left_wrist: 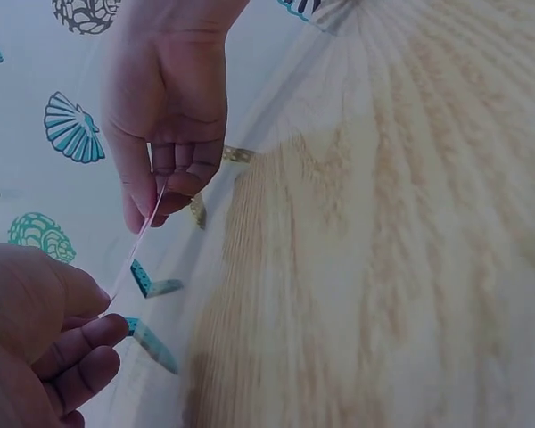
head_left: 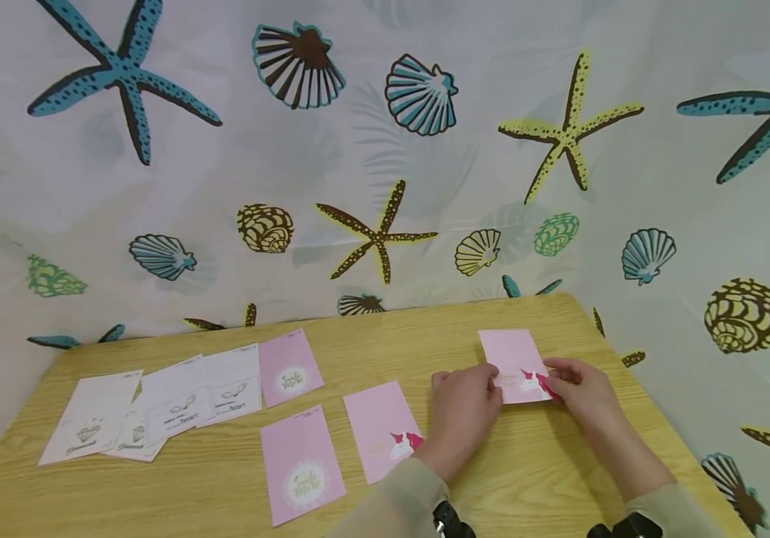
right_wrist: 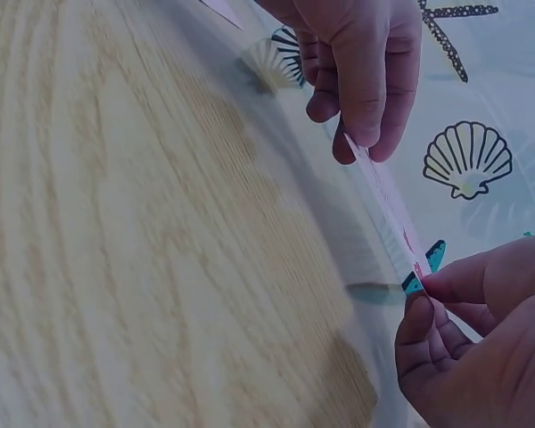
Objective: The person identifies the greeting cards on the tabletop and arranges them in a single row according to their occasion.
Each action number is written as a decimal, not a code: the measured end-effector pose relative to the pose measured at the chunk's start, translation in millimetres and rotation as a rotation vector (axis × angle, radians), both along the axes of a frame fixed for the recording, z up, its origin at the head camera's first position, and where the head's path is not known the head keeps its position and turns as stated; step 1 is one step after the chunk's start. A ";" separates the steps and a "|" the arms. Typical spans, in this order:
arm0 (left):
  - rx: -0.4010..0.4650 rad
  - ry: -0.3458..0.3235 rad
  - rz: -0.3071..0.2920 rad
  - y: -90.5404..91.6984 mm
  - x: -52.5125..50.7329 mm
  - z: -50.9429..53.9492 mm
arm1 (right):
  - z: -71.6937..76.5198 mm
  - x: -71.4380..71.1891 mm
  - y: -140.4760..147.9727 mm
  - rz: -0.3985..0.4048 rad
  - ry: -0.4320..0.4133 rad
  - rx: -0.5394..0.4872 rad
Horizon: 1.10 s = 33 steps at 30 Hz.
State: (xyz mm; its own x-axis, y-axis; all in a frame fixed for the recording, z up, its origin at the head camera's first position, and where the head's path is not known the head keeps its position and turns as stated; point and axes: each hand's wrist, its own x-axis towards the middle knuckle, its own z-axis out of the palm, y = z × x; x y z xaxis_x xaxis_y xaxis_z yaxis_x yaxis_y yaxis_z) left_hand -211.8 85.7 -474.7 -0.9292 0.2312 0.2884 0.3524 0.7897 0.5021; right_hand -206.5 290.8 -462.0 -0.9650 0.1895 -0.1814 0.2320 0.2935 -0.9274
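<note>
- Seashell-and-starfish cloth (head_left: 220,175): rises behind the wood-grain table and down its right side, walling in those edges
- Wood-grain table (head_left: 203,486): open wood between the held card and the far edge, more between the loose unicorn card and the far edge
- Two beige sleeves (head_left: 392,504): reach in from the near side
- Two hands: left hand (head_left: 462,411) pinches the held card's left edge, right hand (head_left: 583,388) pinches its right edge, near the table's right edge
- Eight cards, four white and four pink
- White: two diamond cards (head_left: 99,403) and two wings cards (head_left: 233,373), overlapping in a row at left
- Pink: two "Smile More" cards, the upper one (head_left: 288,362) just beside the white row, the lower one (head_left: 300,448) nearer; the loose unicorn card (head_left: 380,426), one corner hidden by the left arm; the held unicorn card (head_left: 509,359), at the table's right, between the hands
- Two dark wrist devices (head_left: 452,521): one at each sleeve, partly cut off
</note>
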 end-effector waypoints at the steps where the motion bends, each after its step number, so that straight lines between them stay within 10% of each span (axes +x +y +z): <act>1: -0.008 0.005 -0.003 1.9 -0.9 -1.3 | -0.7 -1.7 1.8 -0.003 0.003 0.010; 24: -0.030 -0.093 -0.049 40.6 -23.1 -8.2 | -13.3 -29.8 37.2 -0.042 -0.001 0.122; 33: -0.130 0.002 -0.061 55.4 -28.7 -17.9 | -15.9 -38.4 47.0 -0.058 0.026 0.201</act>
State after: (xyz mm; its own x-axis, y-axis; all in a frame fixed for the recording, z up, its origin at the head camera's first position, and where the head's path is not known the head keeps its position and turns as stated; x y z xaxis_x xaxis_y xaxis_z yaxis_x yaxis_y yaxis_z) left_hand -240.5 141.1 -492.6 -0.9117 0.3226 0.2544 0.4026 0.8251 0.3965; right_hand -244.9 337.8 -478.0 -0.9553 0.2744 -0.1099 0.2307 0.4599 -0.8575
